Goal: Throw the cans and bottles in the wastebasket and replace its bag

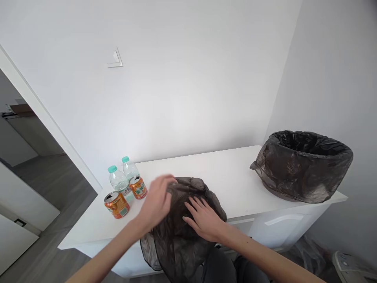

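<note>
A thin, dark translucent plastic bag (182,247) lies crumpled on the front edge of the white cabinet top and hangs down over it. My right hand (203,220) rests flat on the bag with its fingers spread, pressing on it and holding nothing. At the bag's upper left edge is my left hand (156,202), somewhat blurred, its thumb apart from its fingers and nothing visible in its grasp. Left of that hand stand two orange drink cans (117,205) and two clear plastic bottles (118,180) with turquoise caps.
A round bin (303,169) lined with a dark bag sits at the right end of the white cabinet top (235,165), by the wall. A light switch (116,59) is on the back wall. To the left is a doorway. A grey-white object (353,267) stands low at right.
</note>
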`<state>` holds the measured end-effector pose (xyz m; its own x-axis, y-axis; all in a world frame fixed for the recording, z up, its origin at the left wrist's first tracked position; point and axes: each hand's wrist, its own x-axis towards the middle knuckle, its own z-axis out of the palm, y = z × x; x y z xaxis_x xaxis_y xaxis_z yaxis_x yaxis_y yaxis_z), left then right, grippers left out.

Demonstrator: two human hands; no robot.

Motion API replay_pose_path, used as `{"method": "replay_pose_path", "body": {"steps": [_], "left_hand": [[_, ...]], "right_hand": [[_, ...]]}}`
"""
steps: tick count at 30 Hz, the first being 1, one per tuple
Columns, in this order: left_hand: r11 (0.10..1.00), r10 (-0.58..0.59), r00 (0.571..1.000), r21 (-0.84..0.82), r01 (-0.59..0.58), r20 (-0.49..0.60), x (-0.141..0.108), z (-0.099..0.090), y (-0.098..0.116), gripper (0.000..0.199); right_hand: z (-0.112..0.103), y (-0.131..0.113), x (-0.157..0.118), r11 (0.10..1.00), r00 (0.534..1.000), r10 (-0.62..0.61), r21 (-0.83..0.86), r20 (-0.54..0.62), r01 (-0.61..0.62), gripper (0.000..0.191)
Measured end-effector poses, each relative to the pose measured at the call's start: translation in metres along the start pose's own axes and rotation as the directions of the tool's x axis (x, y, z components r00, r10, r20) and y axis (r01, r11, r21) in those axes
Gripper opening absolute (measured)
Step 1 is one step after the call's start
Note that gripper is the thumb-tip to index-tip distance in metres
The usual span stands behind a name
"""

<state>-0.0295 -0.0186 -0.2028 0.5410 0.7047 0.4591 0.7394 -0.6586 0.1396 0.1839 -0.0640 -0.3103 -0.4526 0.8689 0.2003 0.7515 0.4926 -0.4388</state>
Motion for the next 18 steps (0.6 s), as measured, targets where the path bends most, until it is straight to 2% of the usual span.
{"method": "replay_pose_path", "body": {"steps": [1, 2, 4, 5, 7, 10, 13, 15, 18], "left_hand": [[0.998, 0.058, 0.996, -0.009, -0.058, 0.070, -0.013, 0.012, 0.006, 0.043], [0.998, 0.068, 0.990, 0.004, -0.069, 0.120, -0.026, 0.025, 0.007, 0.040], [0.995, 0.029, 0.984, 0.089, -0.045, 0.176, -0.050, 0.053, -0.004, 0.045], [0.990, 0.002, 0.977, 0.135, -0.031, 0.212, -0.059, 0.065, -0.014, 0.052], [0.980, -0.037, 0.958, 0.198, -0.021, 0.284, -0.070, 0.082, -0.041, 0.065], [0.968, -0.061, 0.942, 0.249, -0.024, 0.330, -0.067, 0.085, -0.081, 0.063], [0.957, -0.075, 0.958, 0.291, -0.009, 0.278, -0.049, 0.072, -0.098, 0.053], [0.953, -0.069, 0.970, 0.302, -0.005, 0.233, -0.039, 0.066, -0.089, 0.057], [0.964, 0.041, 0.965, 0.245, -0.107, 0.258, -0.034, 0.071, -0.055, 0.058]], "right_hand": [[-0.002, -0.002, 0.001, 0.999, 0.996, -0.033, 0.004, -0.079, 0.034, 0.056], [-0.005, -0.002, 0.003, 0.998, 0.986, -0.066, -0.002, -0.156, 0.066, 0.049], [-0.008, 0.005, 0.009, 0.994, 0.959, -0.108, -0.054, -0.261, 0.097, 0.045], [-0.008, 0.012, 0.012, 0.992, 0.957, -0.109, -0.093, -0.271, 0.087, 0.047], [-0.003, 0.029, 0.019, 0.987, 0.978, -0.058, -0.161, -0.198, 0.026, 0.056], [0.011, 0.057, 0.025, 0.981, 0.996, 0.087, -0.175, -0.013, -0.088, 0.075], [0.019, 0.076, 0.027, 0.975, 0.983, 0.178, -0.143, 0.041, -0.170, 0.078], [0.019, 0.085, 0.026, 0.963, 0.973, 0.232, -0.140, 0.010, -0.228, 0.078], [0.014, 0.101, 0.023, 0.926, 0.940, 0.336, -0.167, -0.049, -0.340, 0.079]]}}
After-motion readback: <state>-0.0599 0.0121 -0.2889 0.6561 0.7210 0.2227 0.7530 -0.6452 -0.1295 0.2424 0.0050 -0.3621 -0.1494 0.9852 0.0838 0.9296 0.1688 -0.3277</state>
